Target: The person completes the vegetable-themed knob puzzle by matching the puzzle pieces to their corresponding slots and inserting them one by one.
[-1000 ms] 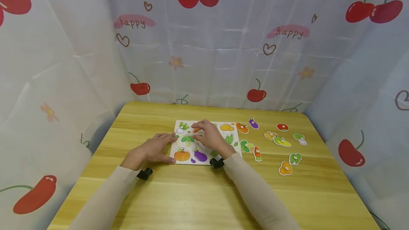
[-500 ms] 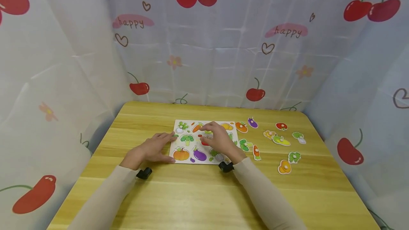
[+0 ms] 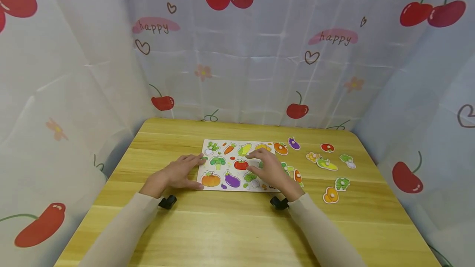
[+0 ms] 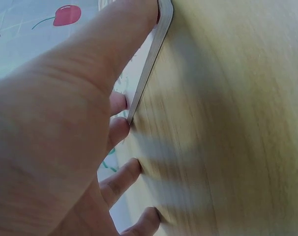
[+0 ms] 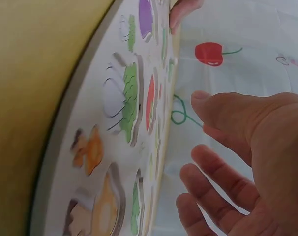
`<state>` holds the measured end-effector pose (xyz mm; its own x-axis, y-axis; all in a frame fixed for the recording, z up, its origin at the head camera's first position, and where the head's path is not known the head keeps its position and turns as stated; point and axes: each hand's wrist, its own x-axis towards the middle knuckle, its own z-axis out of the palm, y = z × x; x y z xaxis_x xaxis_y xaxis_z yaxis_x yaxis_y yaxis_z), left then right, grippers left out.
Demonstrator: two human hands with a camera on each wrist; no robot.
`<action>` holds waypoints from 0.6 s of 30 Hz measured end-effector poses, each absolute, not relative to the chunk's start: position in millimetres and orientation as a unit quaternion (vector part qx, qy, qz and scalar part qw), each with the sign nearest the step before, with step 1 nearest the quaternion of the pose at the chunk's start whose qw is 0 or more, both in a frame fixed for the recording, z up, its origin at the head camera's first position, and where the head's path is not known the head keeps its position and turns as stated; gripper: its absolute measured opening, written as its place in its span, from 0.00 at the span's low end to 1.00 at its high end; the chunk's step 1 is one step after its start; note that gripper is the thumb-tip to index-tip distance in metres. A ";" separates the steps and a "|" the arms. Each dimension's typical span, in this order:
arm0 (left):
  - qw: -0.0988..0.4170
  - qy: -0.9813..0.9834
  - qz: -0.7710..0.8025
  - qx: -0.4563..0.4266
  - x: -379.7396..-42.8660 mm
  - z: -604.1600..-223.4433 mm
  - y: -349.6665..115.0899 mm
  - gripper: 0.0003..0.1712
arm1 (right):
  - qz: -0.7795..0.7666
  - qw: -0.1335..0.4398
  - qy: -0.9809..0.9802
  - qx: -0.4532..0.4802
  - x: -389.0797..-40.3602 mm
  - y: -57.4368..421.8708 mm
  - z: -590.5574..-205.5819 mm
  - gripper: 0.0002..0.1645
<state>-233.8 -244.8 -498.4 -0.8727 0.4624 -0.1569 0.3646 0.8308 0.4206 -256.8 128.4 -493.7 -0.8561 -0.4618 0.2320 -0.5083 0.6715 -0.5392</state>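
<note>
A white vegetable puzzle board (image 3: 222, 186) lies on the wooden table, with pictures such as a pumpkin, eggplant, broccoli and tomato (image 3: 241, 165). Shallow recesses show around the pictures in the right wrist view. My left hand (image 3: 176, 174) rests at the board's left edge, thumb and some fingertips on it, other fingertips on the table (image 4: 237, 147). Over the board's right part hovers my right hand (image 3: 272, 172), fingers loosely bent and apart, holding nothing. It hides part of the board and partly covers the broccoli piece (image 3: 287, 168) and carrot piece (image 3: 298, 177).
Several loose knobbed pieces lie to the board's right: an orange pumpkin (image 3: 281, 148), eggplant (image 3: 294, 143), tomato (image 3: 328, 148), corn (image 3: 327, 165), a white-and-green vegetable (image 3: 348, 160), a green leafy one (image 3: 342, 183) and an orange one (image 3: 330, 195). Cherry-print curtains (image 3: 237, 61) surround the table.
My right hand has moved rightward across the board, from near the carrot picture to the right side, uncovering the carrot, corn and tomato pictures. The left hand stays put.
</note>
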 end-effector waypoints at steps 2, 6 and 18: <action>0.126 0.948 0.193 0.220 -233.8 -499.0 -244.6 0.62 | 0.307 0.036 -0.914 0.261 -254.0 134.3 -494.9 0.21; 0.125 0.948 0.195 0.220 -233.7 -499.5 -245.0 0.61 | 0.301 0.045 -0.918 0.255 -249.4 146.3 -496.6 0.22; 0.127 0.946 0.196 0.224 -234.5 -503.7 -247.4 0.60 | 0.295 0.074 -0.922 0.241 -238.5 183.8 -499.2 0.19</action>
<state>-234.5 -247.4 -503.7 -0.8673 0.4739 -0.1523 0.3743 0.8226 0.4282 -238.5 183.8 -499.2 -0.8730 -0.4004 0.2784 -0.4876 0.7100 -0.5081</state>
